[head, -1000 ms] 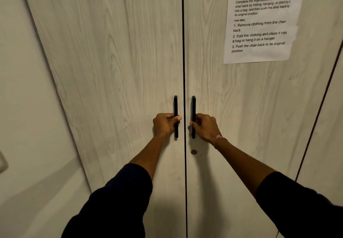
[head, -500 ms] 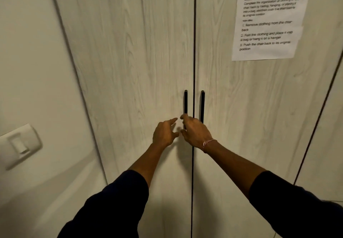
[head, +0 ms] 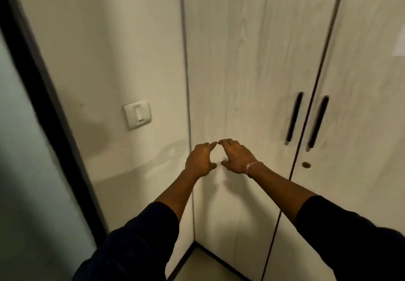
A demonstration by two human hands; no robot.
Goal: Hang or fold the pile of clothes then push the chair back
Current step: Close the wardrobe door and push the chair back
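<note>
From the head view, we are holding our left hand and right hand mid-frame, fingers relaxed, gripping nothing, fingertips nearly meeting. The wardrobe doors are sitting closed, black handles at right. No clothes or chair are showing.
</note>
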